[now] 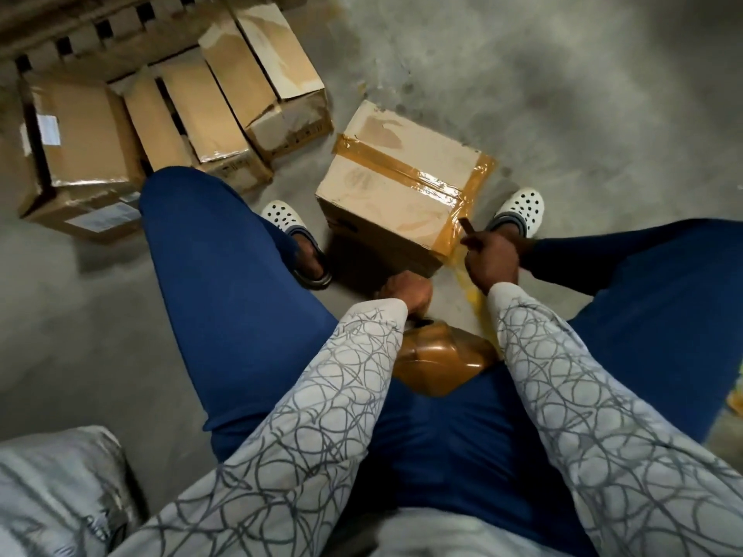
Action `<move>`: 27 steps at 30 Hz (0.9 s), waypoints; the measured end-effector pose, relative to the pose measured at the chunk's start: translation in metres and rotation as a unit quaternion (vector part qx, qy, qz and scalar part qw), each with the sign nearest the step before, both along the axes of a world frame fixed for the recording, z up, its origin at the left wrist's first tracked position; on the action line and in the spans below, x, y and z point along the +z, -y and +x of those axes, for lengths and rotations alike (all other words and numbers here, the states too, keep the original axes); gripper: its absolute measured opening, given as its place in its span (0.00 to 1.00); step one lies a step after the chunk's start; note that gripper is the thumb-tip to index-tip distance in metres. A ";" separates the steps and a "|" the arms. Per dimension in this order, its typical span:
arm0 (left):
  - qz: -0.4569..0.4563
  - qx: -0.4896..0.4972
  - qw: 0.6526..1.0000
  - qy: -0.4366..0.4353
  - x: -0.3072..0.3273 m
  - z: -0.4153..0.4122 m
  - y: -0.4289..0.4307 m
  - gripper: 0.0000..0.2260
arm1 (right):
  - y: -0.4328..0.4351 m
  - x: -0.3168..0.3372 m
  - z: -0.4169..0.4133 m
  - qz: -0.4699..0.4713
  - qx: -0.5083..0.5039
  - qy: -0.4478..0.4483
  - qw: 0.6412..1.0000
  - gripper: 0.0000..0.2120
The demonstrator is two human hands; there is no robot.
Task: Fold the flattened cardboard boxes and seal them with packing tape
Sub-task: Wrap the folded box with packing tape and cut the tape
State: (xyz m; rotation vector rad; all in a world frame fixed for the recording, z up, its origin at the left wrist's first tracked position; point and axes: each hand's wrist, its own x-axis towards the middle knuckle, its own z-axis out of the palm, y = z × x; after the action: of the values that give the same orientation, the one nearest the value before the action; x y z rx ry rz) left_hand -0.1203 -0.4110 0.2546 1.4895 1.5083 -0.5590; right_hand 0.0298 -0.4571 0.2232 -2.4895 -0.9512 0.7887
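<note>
A folded cardboard box (386,182) stands on the floor between my feet, with brown packing tape (406,164) across its top and down its right side. A strip of tape (470,283) runs from the box's near right corner toward the brown tape roll (438,355) in my lap. My left hand (406,293) is curled at the roll's far edge and appears to grip it. My right hand (492,255) grips a small dark tool (468,226) right at the taped corner, touching the strip.
Several closed cardboard boxes (209,110) lie in a row on the concrete floor at the far left, in front of a wooden pallet (80,30). A grey bundle (52,488) sits at my near left. Bare concrete floor (603,94) stretches to the right.
</note>
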 end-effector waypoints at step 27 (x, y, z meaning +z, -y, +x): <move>0.105 0.054 0.986 0.116 0.011 -0.007 -0.006 0.17 | -0.013 0.012 -0.007 0.070 -0.207 -0.167 0.961 0.21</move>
State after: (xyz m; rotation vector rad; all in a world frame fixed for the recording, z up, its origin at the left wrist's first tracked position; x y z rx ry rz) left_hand -0.1276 -0.4051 0.2655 1.5614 1.4865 -0.1581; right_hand 0.0225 -0.4442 0.2350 -2.2215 -0.3386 0.9196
